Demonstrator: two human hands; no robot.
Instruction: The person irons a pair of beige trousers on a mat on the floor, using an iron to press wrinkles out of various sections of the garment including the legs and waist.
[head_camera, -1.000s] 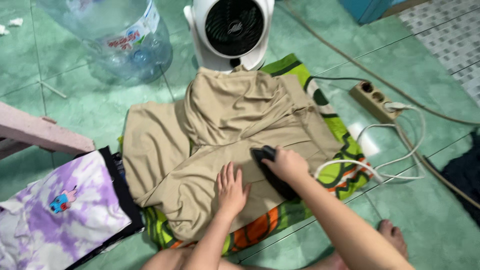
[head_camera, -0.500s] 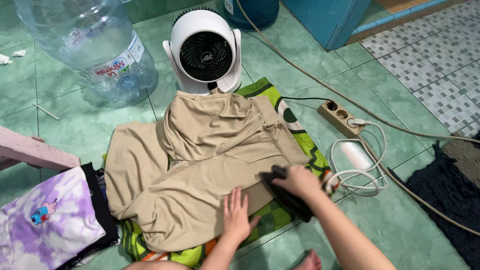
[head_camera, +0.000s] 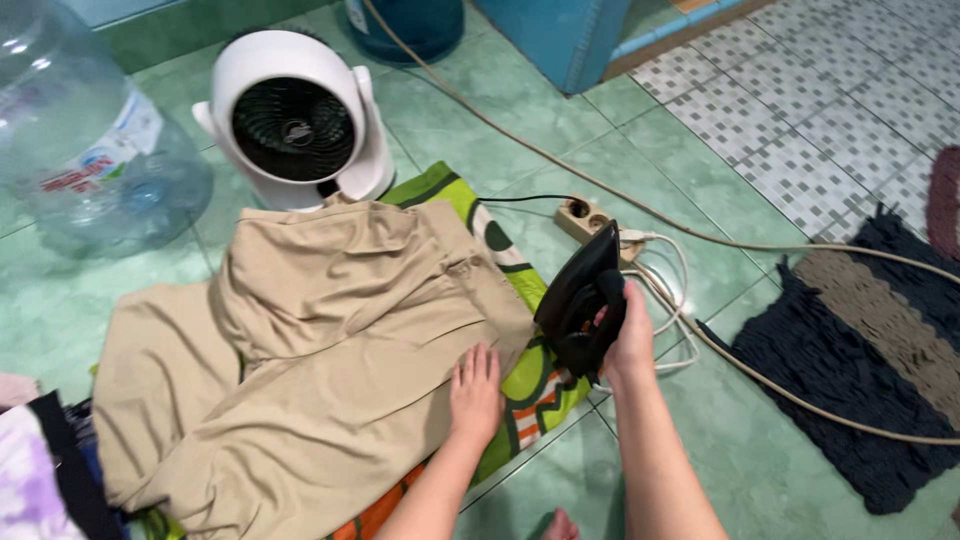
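Right hand (head_camera: 630, 335) clenched around handle of black iron (head_camera: 582, 300), iron lifted and tipped upright, off the cloth, just right of left hand. Left hand (head_camera: 476, 393) released, flat, palm down on beige garment (head_camera: 320, 340), grasping nothing. Garment spread over green patterned mat (head_camera: 520, 385) on floor, left of iron. White cord (head_camera: 680, 320) and power strip (head_camera: 585, 215) beyond right hand. White fan (head_camera: 295, 120) far beyond left hand. Dark rug (head_camera: 860, 340) right of right hand.

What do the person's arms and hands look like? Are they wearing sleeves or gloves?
Both arms are bare, with no sleeves in view. The left hand and right hand wear no gloves. No rings, watch or bracelets show. The fingernails look short and plain.
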